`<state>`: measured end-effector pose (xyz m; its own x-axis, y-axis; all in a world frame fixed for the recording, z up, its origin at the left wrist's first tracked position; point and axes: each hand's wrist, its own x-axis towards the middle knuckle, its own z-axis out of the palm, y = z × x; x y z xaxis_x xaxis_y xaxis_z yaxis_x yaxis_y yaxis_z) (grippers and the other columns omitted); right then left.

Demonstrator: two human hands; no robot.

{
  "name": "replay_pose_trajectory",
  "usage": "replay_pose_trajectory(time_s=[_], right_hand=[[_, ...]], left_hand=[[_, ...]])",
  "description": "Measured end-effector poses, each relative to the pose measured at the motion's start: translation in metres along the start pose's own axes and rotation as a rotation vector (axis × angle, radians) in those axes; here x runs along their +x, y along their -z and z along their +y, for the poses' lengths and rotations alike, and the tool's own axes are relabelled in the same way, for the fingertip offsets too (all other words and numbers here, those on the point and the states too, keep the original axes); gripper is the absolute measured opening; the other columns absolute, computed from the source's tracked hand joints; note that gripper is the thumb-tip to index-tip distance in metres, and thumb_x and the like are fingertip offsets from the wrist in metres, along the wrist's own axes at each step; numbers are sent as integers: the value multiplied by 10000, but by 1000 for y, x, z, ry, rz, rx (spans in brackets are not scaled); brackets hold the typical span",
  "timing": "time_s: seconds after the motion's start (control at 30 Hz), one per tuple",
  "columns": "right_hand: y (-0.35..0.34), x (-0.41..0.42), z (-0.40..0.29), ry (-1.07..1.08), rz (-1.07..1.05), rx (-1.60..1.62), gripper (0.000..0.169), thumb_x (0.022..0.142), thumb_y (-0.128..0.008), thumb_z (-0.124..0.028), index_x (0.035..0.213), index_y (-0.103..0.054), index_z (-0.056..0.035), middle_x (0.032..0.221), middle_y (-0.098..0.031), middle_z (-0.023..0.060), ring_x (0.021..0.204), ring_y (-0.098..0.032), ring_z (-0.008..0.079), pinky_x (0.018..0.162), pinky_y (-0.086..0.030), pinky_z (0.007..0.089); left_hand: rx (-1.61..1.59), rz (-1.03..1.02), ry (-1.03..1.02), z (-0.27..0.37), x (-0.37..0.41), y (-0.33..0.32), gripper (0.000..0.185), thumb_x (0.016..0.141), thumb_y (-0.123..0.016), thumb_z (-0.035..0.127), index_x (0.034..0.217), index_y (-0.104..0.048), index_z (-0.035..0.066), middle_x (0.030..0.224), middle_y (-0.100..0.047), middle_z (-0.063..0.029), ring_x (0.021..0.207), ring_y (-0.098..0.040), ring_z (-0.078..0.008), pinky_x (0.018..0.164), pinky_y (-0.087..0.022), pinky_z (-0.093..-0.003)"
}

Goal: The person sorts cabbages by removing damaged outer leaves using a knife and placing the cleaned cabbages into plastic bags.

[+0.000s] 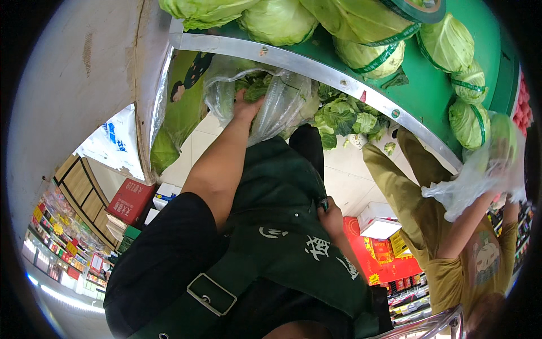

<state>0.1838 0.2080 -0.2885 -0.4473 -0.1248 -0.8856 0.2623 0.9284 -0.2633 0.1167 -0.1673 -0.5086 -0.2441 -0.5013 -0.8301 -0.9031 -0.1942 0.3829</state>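
Note:
My left hand (247, 108) reaches into a clear plastic bag (275, 110) below the metal edge of the display stand. Its fingers are around green leaves (257, 90), and the leaves partly hide the fingertips. More greenery shows dimly through the plastic. At the side of my dark green apron (271, 178), my right hand (332, 217) is closed around a small dark object (324, 204), mostly covered by the fingers. Loose cabbage leaves (338, 116) lie in a heap on the tiled floor to the right of the bag.
Cabbages (277, 21) with green tape sit on the green stand (427, 99), behind its metal rim (313, 63). A person in olive clothes (440, 220) stands at right, handling a plastic bag (465, 186). A pale panel (84, 63) and red box (131, 201) are at left.

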Motion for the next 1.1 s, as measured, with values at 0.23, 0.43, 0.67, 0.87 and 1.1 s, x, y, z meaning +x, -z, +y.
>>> replay_pose_trajectory(time_s=[0.23, 0.43, 0.67, 0.87, 1.1], right_hand=[[-4, 3, 5, -31, -51, -37, 313, 857, -621, -205, 1115, -542, -47, 856, -656, 272, 819, -644, 455, 703, -496, 541], [-9, 11, 23, -28, 7, 28, 292, 868, -622, -236, 1073, -533, -47, 849, -647, 282, 828, -633, 470, 699, -490, 548], [3, 6, 12, -72, -8, 82, 263, 881, -614, -236, 1038, -539, -39, 859, -638, 293, 865, -624, 477, 720, -484, 527], [10, -7, 11, -64, 131, 232, 227, 892, -572, -165, 1087, -549, -52, 876, -648, 255, 863, -625, 470, 726, -495, 484], [66, -48, -64, 267, 254, 581, 129, 925, -551, -49, 1033, -591, 9, 868, -668, 106, 879, -657, 240, 812, -497, 348]], left_hand=[[-158, -152, 438, 26, -9, 4, 1264, 672, -799, 639, 1578, -80, 130, 1612, -161, -179, 1465, -194, -356, 1148, -225, -525], [-272, -192, 374, 42, -12, 7, 1147, 711, -852, 433, 1570, -121, 224, 1529, -350, -151, 1377, -364, -370, 1030, -333, -634], [-551, -113, -155, 2, -35, 4, 904, 702, -878, 201, 1449, -369, 162, 1365, -498, -129, 1247, -486, -273, 995, -453, -399], [485, 178, -1071, 112, -113, 93, 944, 585, -921, 193, 1398, -444, 135, 1322, -506, -155, 1225, -495, -282, 1032, -427, -418], [-611, -886, -296, 153, -209, 171, 951, 732, -821, 457, 1473, -361, 79, 1429, -479, -116, 1291, -498, -297, 1093, -410, -453]])
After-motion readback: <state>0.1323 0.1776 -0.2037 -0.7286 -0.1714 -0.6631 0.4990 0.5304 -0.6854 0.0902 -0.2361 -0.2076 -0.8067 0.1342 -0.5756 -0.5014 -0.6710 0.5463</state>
